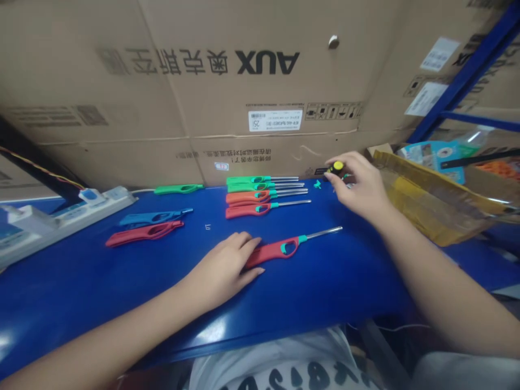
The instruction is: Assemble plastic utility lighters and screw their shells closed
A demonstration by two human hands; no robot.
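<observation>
A red gas lighter with a teal trigger and a metal tube lies on the blue table. My left hand is closed around the rear end of its handle. To the upper right, my right hand grips a screwdriver with a black-and-yellow handle; its blade is hidden. Small teal parts lie beside that hand. A row of several lighters, green, orange and red, rests behind the held one. A few tiny screws are left of the row.
Farther left lie a red shell, a blue shell and a green shell. A power strip runs along the left. Cardboard walls the back. On the right stands a box covered in yellow tape.
</observation>
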